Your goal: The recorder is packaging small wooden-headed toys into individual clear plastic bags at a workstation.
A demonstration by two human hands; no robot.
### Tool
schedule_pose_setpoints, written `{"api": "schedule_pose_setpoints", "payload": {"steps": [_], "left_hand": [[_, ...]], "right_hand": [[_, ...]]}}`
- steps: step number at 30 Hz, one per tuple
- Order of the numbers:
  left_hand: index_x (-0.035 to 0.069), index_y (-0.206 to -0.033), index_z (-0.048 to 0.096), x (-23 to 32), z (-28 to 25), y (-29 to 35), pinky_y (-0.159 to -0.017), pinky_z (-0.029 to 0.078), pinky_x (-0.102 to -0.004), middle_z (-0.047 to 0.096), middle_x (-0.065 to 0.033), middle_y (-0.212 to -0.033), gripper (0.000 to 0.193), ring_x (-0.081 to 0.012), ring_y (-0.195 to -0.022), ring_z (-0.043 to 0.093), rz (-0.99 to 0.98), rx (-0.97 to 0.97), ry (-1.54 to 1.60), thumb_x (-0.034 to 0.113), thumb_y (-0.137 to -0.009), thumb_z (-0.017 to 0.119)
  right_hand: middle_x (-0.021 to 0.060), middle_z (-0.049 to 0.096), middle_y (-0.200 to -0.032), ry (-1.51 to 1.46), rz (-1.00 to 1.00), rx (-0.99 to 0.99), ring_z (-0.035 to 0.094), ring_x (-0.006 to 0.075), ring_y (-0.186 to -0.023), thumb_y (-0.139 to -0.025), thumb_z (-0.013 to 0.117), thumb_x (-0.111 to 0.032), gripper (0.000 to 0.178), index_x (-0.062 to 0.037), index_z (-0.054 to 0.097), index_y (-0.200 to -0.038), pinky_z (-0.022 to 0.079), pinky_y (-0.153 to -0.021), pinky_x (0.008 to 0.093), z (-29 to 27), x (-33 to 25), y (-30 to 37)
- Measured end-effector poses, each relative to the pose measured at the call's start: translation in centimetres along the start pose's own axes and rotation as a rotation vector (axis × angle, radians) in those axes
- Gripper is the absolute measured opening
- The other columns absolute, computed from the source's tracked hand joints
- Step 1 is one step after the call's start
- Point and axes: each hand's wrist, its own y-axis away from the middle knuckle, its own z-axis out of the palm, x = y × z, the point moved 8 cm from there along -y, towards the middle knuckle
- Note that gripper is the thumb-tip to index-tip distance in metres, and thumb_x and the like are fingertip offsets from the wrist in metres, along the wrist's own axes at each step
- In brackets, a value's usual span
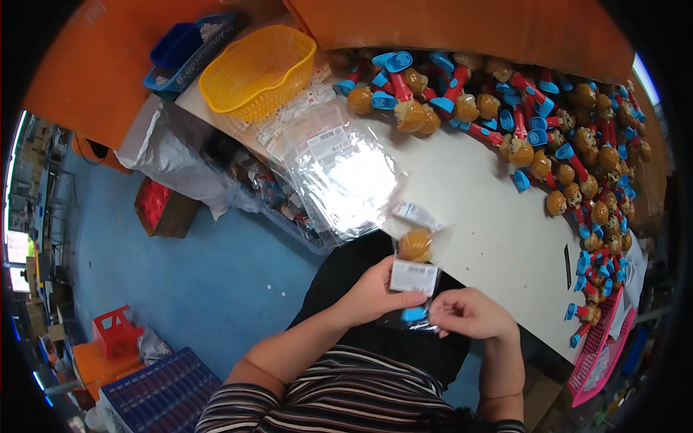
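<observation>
The white worktable (476, 209) takes most of the upper right side, and behind it stand orange panels (462, 29). Below, on the person's left, is a blue floor (209, 281) with a blue crate (162, 397), a small red stool (115, 332) and a cardboard box (164, 211) holding red pieces.

On the far side of the table lies a big heap of toys (548, 123) (brown round heads on red stems with blue feet), which runs along the right edge down to a pink basket (599, 346). A large white plastic bag (170, 155) hangs at the table's left end. Near it stand a yellow basket (256, 68) and a blue tray (191, 47). A stack of clear bags (339, 169) with white labels lies at the table edge, just beyond the hands.

The left hand (375, 292) is closed on a bagged toy (415, 270) at its white label, thumb in front. The right hand (469, 312) pinches the lower end of the same clear bag with narrow fingers, beside the toy's blue foot. The bagged toy is in front of the person's chest, above the dark lap, with its brown head upward and near the table edge.
</observation>
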Motion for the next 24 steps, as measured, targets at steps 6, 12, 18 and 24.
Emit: {"api": "schedule_pose_setpoints", "payload": {"steps": [6, 12, 18, 24], "left_hand": [[0.002, -0.121, 0.055, 1.0, -5.6, 5.8, -0.075, 0.056, -0.0291, 0.067, -0.0064, -0.103, 0.054, -0.014, -0.086, 0.066, -0.158, 0.165, -0.27, 0.008, -0.075, 0.082], [0.001, -0.118, 0.058, 0.8, -20.5, 11.6, -0.076, 0.055, -0.0332, 0.068, -0.0083, -0.099, 0.044, -0.0189, -0.084, 0.067, -0.06, 0.391, -0.079, 0.007, -0.078, 0.076], [0.003, -0.104, 0.061, 6.1, -39.5, 4.5, -0.073, 0.054, -0.0347, 0.065, -0.0071, -0.091, 0.022, -0.0174, -0.077, 0.064, 0.37, 0.763, 0.034, 0.017, -0.089, 0.068], [-0.002, -0.119, 0.055, 13.6, -32.1, 4.3, -0.083, 0.051, -0.033, 0.063, -0.0109, -0.103, 0.03, -0.0155, -0.091, 0.06, 0.839, 1.173, 0.055, 0.012, -0.093, 0.06]], "right_hand": [[0.003, 0.069, -0.086, 0.162, -0.124, 0.086, 0.064, 0.0069, -0.076, -0.093, 0.068, -0.014, 0.017, 0.0004, 0.066, -0.101, 0.05, -0.069, 0.0197, -0.8, -0.7, 0.7], [0.008, 0.068, -0.086, -0.116, -0.281, 0.298, 0.066, 0.0123, -0.076, -0.093, 0.062, -0.006, 0.011, 0.0024, 0.064, -0.1, 0.053, -0.069, 0.0237, -4.2, -1.6, 2.9], [0.0094, 0.067, -0.084, -0.083, -0.242, 0.344, 0.066, 0.0133, -0.069, -0.096, 0.06, -0.009, 0.013, 0.0033, 0.062, -0.098, 0.055, -0.06, 0.0236, -4.1, -2.3, 1.4], [0.0105, 0.067, -0.083, -0.165, -0.303, 0.488, 0.067, 0.0147, -0.067, -0.097, 0.058, -0.009, 0.012, 0.0033, 0.06, -0.097, 0.057, -0.059, 0.0246, -5.6, -0.9, 2.7]]}}
